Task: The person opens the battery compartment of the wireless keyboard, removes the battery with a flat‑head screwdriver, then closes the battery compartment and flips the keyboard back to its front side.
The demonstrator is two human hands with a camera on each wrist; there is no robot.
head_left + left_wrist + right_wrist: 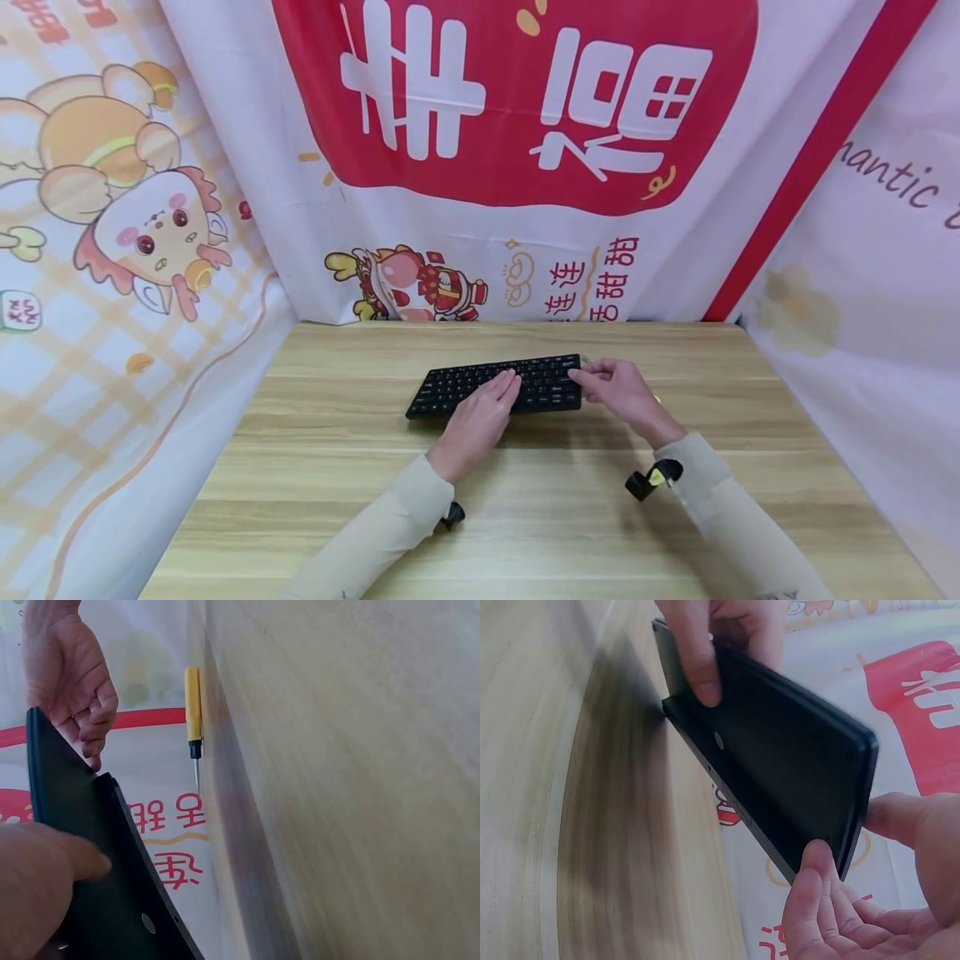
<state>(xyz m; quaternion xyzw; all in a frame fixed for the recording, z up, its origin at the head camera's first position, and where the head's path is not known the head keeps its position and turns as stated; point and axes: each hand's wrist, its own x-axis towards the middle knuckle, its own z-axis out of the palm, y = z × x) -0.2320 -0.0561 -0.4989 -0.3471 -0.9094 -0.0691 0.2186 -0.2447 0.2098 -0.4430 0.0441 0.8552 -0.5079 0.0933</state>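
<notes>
A black keyboard is held tilted above the wooden table, keys up in the head view. My left hand grips it near the middle, with fingers lying over the keys. Underneath, the left thumb presses on the plain black back. At the keyboard's right end, my right hand pinches the edge. In the right wrist view, its thumb is on one face and a fingertip on the underside. The left wrist view shows the keyboard's underside with a raised ridge along one edge.
A screwdriver with a yellow handle lies on the table, mostly hidden behind the right wrist in the head view. Printed cloths hang at the back and both sides. Each wrist wears a small black camera.
</notes>
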